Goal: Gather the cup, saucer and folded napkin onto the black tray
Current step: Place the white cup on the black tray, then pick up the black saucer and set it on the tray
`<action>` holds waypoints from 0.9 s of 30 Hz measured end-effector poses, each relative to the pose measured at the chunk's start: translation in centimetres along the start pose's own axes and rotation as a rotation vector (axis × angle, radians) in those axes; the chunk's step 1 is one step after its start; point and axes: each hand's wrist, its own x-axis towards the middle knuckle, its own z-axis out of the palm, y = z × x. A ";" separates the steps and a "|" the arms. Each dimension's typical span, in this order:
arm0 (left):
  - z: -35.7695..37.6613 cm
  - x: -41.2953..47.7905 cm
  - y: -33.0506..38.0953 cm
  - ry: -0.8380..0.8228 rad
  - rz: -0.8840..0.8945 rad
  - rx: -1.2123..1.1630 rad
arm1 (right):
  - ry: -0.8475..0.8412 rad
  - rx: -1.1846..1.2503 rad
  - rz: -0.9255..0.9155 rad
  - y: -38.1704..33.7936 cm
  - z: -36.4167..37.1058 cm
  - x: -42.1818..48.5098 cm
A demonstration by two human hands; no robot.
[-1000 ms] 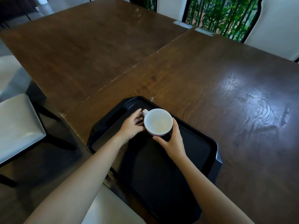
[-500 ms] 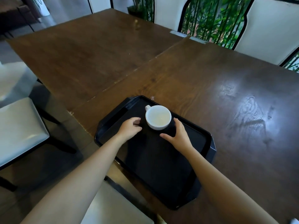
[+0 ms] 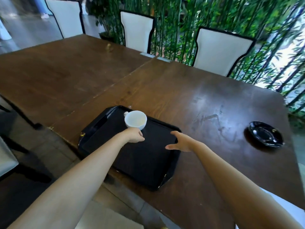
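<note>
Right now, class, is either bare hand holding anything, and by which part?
Nothing is held: the left hand rests beside the white ceramic cup, and the right hand is open.

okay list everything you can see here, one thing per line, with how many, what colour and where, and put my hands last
cup: one, white, far corner of the tray, handle pointing far-left
tray: one, black, near edge of the table, overhanging it
saucer: one, black, glossy, on the table far right of the tray
table: two wooden tops butted together, dark brown
chairs: three, white with black trim, far side
bamboo plants: green, behind the chairs
napkin: none in view
left hand: fingers curled, over the tray just under the cup
right hand: open, empty, over the tray's right edge
</note>
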 end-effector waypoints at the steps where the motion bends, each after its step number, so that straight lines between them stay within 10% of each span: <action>1: 0.1 -0.2 1.2 -0.016 0.030 0.020 | -0.010 0.004 0.022 0.7 -0.5 -0.8; 27: 12.5 5.2 36.8 -0.188 0.256 0.358 | 0.033 -0.006 0.425 32.9 -15.1 -17.6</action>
